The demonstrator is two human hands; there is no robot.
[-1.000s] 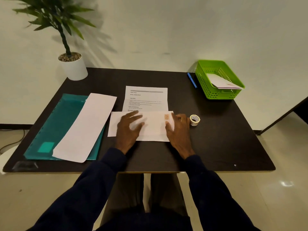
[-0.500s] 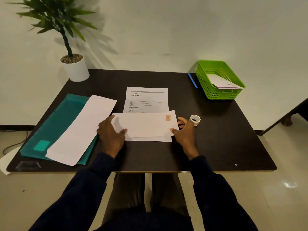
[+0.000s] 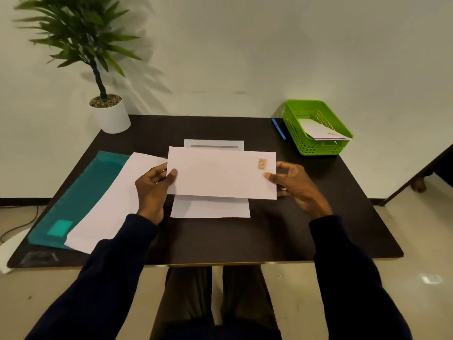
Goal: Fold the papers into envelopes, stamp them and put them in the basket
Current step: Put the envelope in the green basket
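The envelope (image 3: 220, 174) is held level over the middle of the worktop (image 3: 245, 236), its face towards the camera; a stamp (image 3: 262, 163) sits in its upper right corner. The left hand (image 3: 153, 190) pinches the left edge, thumb on the front and fingers (image 3: 157, 173) curled behind; the right hand (image 3: 296, 187) pinches the right edge the same way, thumb just below the stamp. Both hands therefore grip the envelope (one at each short end).

Under it lie a printed sheet (image 3: 213, 143), only its top strip showing, and a folded paper (image 3: 210, 208) nearer the person. To the left a long white sheet (image 3: 107, 207) rests partly on a teal folder (image 3: 81, 197); a potted plant (image 3: 111, 116) stands at the far left corner. At the far right the green basket (image 3: 318, 148) holds a second envelope (image 3: 323, 132); a blue pen (image 3: 278, 128) lies just beside it.
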